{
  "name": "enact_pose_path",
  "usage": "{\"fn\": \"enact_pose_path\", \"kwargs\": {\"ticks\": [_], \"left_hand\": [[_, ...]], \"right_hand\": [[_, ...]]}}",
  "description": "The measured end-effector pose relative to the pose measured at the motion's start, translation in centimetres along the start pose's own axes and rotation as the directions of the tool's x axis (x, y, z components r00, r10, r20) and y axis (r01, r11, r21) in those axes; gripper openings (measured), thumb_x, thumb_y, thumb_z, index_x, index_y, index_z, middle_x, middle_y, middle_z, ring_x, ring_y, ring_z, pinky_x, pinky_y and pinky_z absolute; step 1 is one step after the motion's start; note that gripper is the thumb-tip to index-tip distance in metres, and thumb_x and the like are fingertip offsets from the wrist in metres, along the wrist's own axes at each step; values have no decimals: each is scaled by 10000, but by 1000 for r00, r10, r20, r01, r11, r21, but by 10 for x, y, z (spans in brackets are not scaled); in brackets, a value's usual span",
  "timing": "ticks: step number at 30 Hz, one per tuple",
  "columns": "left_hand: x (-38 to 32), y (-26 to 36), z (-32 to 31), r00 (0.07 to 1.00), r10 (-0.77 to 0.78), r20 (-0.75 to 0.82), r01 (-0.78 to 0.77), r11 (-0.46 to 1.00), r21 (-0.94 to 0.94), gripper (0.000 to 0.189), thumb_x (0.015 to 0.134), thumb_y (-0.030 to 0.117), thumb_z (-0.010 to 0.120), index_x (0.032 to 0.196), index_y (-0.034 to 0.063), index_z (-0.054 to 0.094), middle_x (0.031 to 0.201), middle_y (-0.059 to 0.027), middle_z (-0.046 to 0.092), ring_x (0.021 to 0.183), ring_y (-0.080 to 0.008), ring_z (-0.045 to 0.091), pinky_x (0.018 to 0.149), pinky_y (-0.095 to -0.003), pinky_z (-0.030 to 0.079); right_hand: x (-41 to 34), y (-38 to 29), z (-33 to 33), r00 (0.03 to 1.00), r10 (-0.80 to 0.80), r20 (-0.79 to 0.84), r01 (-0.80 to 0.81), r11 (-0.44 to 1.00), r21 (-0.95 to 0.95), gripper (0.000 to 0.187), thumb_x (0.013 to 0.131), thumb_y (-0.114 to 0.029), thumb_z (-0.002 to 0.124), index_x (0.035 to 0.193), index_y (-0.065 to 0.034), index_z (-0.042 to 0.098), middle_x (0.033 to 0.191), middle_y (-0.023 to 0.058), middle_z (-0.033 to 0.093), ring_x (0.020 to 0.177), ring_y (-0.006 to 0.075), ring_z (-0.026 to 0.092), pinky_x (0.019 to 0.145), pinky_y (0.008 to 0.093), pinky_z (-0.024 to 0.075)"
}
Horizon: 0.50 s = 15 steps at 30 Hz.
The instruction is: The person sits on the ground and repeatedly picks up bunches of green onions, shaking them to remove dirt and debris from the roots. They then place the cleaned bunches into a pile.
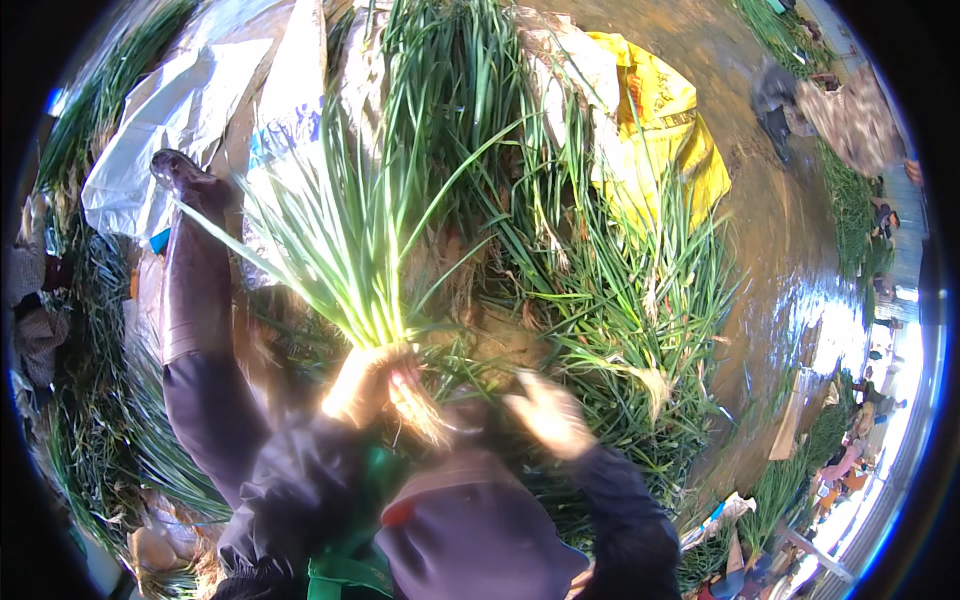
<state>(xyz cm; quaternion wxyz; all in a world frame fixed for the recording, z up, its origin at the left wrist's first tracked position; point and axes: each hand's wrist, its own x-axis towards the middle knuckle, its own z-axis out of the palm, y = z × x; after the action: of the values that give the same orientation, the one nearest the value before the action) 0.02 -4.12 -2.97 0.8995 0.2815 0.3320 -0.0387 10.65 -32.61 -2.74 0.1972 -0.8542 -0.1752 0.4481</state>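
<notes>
A bunch of green onions (367, 292) stands fanned out from my left hand (367, 379), which is closed around its lower stems. Pale roots (420, 412) hang below that fist towards my bent knee (480, 517). To the right, my right hand (553, 416) is blurred and holds nothing that I can see; its fingers look spread. Just beyond it lies a loose heap of green onion leaves and stalks (622, 315). A thick pile of green onions (457, 90) rests further ahead, roots towards me.
My leg in a dark rubber boot (196, 285) stretches out at left beside white plastic sacks (165, 150). A yellow sack (660, 127) lies at the upper right. Wet, shiny ground (780, 262) runs along the right. Another person (847, 112) and more onion rows appear near the rim.
</notes>
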Motion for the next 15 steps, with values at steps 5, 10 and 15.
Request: {"fn": "enact_pose_path", "kwargs": {"ticks": [5,10,15], "left_hand": [[-4,-9,-4,985,-34,-170,63,984,169,186,852,133,633,936,-33,626,764,-85,644,695,-151,617,658,-271,511],[-5,-16,-3,962,63,-265,16,958,285,138,853,146,651,843,27,582,592,-43,566,407,-152,512,353,-249,418],[-42,9,-9,967,-206,-152,201,978,-49,342,862,150,623,1137,-16,506,770,-19,526,662,-113,502,551,-221,431]], "right_hand": [[76,-118,51,815,-518,261,-379,-136,915,383,940,-420,525,981,-45,592,843,87,618,737,155,579,639,291,469],[124,-150,76,979,-113,169,-201,-404,892,172,946,-232,478,999,-102,578,680,-36,496,538,84,430,484,259,384],[131,-109,44,995,103,13,4,-162,987,237,977,-235,450,1010,-54,600,573,-34,425,449,79,358,376,250,302]]}}
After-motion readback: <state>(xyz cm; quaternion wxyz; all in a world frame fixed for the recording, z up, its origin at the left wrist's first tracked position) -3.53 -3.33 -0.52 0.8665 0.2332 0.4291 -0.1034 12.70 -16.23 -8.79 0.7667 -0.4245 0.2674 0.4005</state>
